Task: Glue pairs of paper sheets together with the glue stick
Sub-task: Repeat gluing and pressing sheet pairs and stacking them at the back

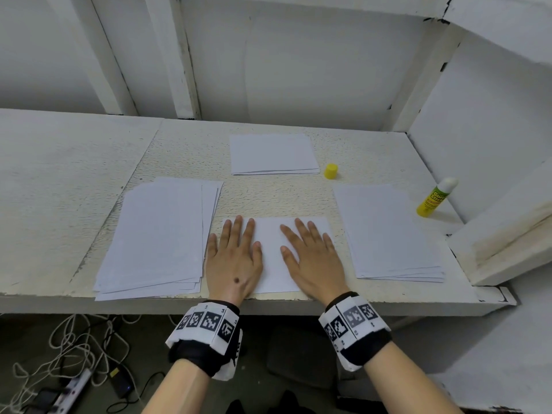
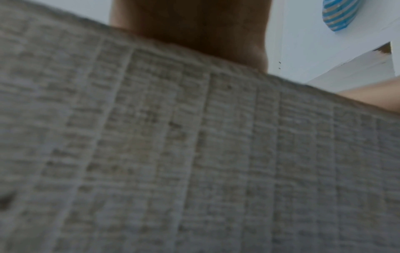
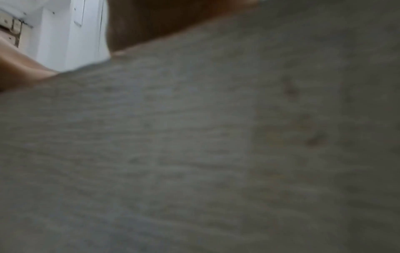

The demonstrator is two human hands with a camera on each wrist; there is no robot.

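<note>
Hands: my left hand [image 1: 234,259] and right hand [image 1: 313,261], fingers straight, press flat on centre sheet [image 1: 273,249].
Glue stick [image 1: 434,198]: uncapped, upright, right of sheet.

The left hand [image 1: 234,259] and right hand [image 1: 310,261] lie flat, palms down, fingers straight and slightly spread, side by side.

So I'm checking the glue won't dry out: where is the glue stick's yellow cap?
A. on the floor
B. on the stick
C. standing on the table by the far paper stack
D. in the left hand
C: the yellow cap stands beside the far paper stack, apart from the uncapped glue stick.
</note>
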